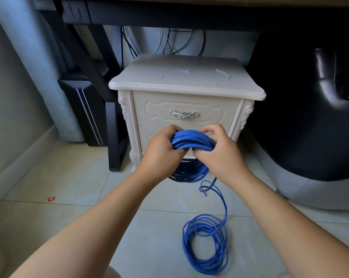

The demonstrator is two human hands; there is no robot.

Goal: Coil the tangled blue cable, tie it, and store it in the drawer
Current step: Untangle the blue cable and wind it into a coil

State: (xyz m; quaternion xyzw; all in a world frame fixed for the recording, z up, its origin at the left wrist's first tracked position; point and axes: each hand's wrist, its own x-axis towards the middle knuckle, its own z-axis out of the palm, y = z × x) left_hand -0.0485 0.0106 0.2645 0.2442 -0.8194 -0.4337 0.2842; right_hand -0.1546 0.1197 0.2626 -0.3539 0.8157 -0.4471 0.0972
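Coiling step, partway through, by my read. Left hand [161, 149] grips the left side of the coil [191, 140], fingers curled over the bundled turns; right hand [215, 149] grips the right side, thumb and fingers closed around the same bundle. Coil held in the air in front of the nightstand [186, 79], level with the lower drawer [149, 135]; its lower loops hang below the hands. A strand runs down from the right hand to the floor [69, 177], where a slack heap [205, 241] of loose turns lies near the person, well apart from the held bundle. Both drawers look closed; upper one has a silver handle [183, 113]. No tie visible. Next move likely calls for 1 hand to hold the bundle while the other draws up slack and lays another turn; kinks near the strand could snag.
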